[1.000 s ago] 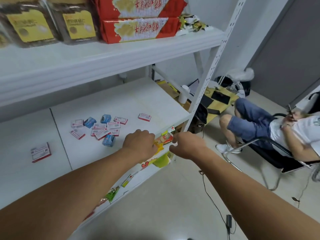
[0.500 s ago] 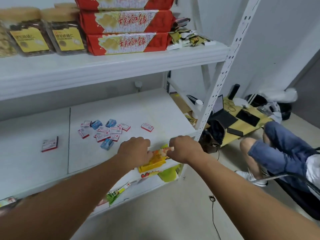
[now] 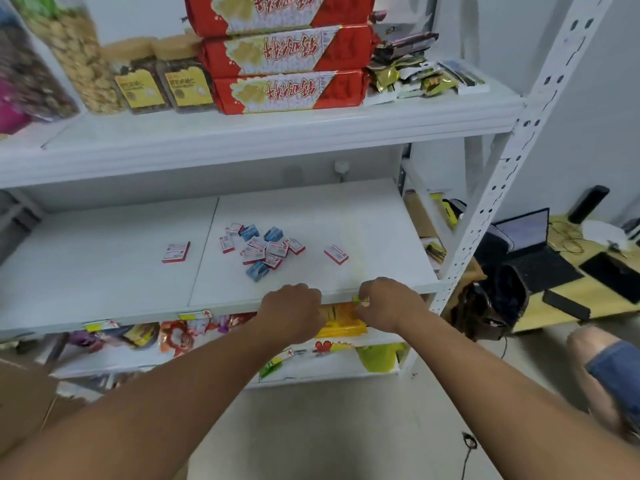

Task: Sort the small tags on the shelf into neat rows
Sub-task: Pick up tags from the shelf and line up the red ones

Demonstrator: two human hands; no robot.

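Both hands sit at the front lip of the middle shelf (image 3: 311, 209), knuckles up. The left hand (image 3: 294, 315) has its fingers curled down over the edge, in front of an orange-yellow snack packet (image 3: 341, 322) on the shelf below; whether it actually grips the packet cannot be told. The right hand (image 3: 388, 304) pinches a small yellow-green tag (image 3: 360, 299) at the shelf edge between thumb and fingertips.

The shelf boards are plain white, two panels meeting at a seam left of centre. Behind the hands lies a loose heap of small tags (image 3: 261, 247) — red-and-white ones mixed with a few blue ones, overlapping and at all angles. One red-and-white tag (image 3: 336, 253) lies alone to the right of the heap, and another (image 3: 176, 252) well apart to the left, across the seam.

On the top shelf stand three stacked red biscuit packs (image 3: 284, 57), two jars with yellow labels (image 3: 162, 84) beside them, and crumpled gold wrappers (image 3: 419, 77) at the right end. The lowest shelf shows bright snack bags (image 3: 173, 336).

The white perforated upright (image 3: 491, 188) frames the rack's right side. Beyond it — a low yellow table (image 3: 595, 292) with a dark laptop (image 3: 530, 244) — and pale floor tiles (image 3: 329, 427) below; a seated person's knee in denim shorts (image 3: 609, 372) shows at the right edge.
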